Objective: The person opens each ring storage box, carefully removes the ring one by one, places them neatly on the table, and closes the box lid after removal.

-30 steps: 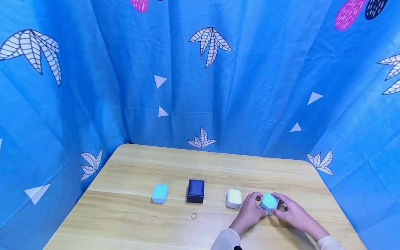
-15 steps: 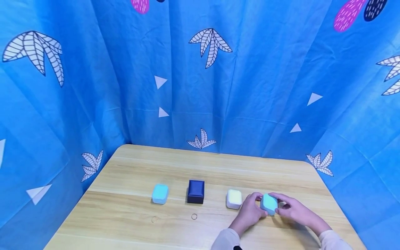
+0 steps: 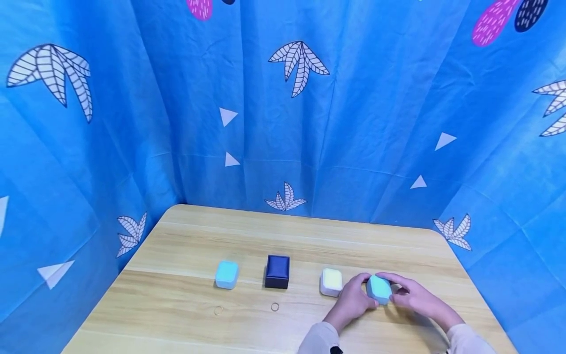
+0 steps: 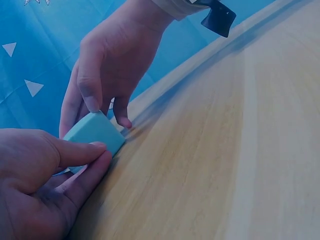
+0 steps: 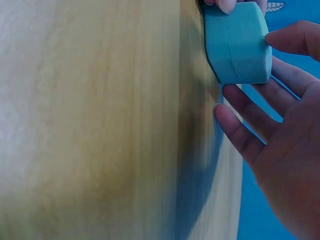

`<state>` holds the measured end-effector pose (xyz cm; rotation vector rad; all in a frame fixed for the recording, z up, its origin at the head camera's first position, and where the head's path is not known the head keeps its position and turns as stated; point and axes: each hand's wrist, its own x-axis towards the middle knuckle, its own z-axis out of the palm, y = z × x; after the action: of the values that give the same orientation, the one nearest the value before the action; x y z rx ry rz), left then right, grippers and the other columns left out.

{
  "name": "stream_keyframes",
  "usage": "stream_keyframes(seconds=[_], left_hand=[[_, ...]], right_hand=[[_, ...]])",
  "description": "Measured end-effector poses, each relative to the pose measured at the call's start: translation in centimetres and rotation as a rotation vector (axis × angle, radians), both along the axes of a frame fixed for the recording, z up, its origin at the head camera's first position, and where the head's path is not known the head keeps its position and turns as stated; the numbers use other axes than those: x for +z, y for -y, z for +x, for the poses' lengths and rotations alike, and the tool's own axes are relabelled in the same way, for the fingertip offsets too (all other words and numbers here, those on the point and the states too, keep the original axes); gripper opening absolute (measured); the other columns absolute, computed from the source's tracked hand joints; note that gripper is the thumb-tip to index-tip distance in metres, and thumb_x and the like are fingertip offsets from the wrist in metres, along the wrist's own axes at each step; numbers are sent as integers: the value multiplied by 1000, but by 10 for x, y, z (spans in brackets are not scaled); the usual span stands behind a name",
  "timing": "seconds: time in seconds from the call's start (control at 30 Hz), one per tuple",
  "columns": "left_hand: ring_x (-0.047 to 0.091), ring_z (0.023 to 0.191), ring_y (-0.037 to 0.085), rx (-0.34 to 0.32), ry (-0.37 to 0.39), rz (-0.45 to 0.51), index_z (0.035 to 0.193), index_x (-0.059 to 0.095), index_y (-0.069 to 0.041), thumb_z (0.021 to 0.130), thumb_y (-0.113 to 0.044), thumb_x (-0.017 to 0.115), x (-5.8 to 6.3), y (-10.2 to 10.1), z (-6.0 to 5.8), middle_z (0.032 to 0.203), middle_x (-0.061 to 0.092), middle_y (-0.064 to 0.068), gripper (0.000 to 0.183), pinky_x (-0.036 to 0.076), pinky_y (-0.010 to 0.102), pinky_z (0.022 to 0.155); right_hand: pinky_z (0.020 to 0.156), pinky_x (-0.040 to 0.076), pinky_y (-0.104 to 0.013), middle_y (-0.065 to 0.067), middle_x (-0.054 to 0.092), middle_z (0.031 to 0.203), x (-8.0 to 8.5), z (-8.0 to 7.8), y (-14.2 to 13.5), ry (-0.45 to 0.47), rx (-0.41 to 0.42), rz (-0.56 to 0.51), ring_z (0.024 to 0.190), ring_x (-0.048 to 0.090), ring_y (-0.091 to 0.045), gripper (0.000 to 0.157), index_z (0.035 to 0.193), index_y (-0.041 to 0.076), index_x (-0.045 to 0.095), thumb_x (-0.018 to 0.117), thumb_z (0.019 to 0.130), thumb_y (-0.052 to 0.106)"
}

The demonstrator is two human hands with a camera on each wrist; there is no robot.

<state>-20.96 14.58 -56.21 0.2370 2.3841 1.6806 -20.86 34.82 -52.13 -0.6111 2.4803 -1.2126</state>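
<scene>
Both hands are on a turquoise ring box (image 3: 379, 289) at the right of the table, its lid closed. My left hand (image 3: 353, 297) grips its left side, with the thumb low on the near face in the left wrist view. From the right, my right hand (image 3: 415, 297) pinches the same box; in the right wrist view its thumb is at one edge and fingertips at another face. The box sits at the tabletop in the right wrist view. Just left of my left hand stands a white ring box (image 3: 331, 281) with a cream top.
Farther left on the wooden table (image 3: 185, 236) stand a navy box (image 3: 277, 271) and a second turquoise ring box (image 3: 227, 274). Two thin rings lie in front of them, a gold ring (image 3: 222, 309) and a darker ring (image 3: 271, 307). Blue patterned curtain (image 3: 353, 123) encloses the table.
The held ring box has turned a little and shifted slightly left. My right thumb has moved from its near face to its right side. The other boxes and rings stay put.
</scene>
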Motion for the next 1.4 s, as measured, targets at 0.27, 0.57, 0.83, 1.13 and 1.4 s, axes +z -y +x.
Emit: stream_keyframes(seconds=[0.27, 0.57, 0.83, 1.13, 1.4], left_hand=[[52, 73, 0, 7, -23, -42, 125, 58, -24, 63, -10, 85, -2, -3, 1, 119, 60, -12, 69, 45, 27, 92], [52, 68, -1, 3, -40, -44, 125, 58, -22, 63, -7, 84, 1, -2, 0, 118, 59, -11, 68, 46, 23, 87], [53, 71, 0, 24, -48, -60, 124, 59, -23, 62, -6, 85, 1, -3, 2, 117, 60, -11, 70, 46, 25, 90], [53, 75, -1, 37, -83, -65, 123, 59, -23, 61, -5, 85, -2, -4, 2, 113, 60, -12, 69, 46, 23, 89], [50, 66, -1, 49, -67, -47, 125, 58, -24, 62, -4, 84, -3, -6, 4, 110, 60, -12, 71, 47, 21, 77]], right_hand=[[75, 50, -25, -26, 43, 138, -11, 10, -2, -72, -53, -25, 96, 55, -11, 68, 145, 6, 37, 69, 86, 16], [79, 48, -23, -15, 50, 136, -21, 7, -3, -55, -175, 39, 101, 53, -6, 62, 141, 14, 46, 69, 86, 30], [80, 47, -23, -17, 50, 137, -23, 6, -6, -29, -144, 19, 101, 55, -7, 58, 142, 15, 45, 65, 90, 30], [81, 48, -23, -16, 52, 134, -20, 2, -8, 21, -140, -9, 103, 55, -8, 56, 142, 14, 45, 64, 91, 28], [81, 49, -24, -19, 50, 137, -19, -1, -7, 16, -132, -4, 104, 56, -8, 56, 142, 14, 45, 62, 92, 28]])
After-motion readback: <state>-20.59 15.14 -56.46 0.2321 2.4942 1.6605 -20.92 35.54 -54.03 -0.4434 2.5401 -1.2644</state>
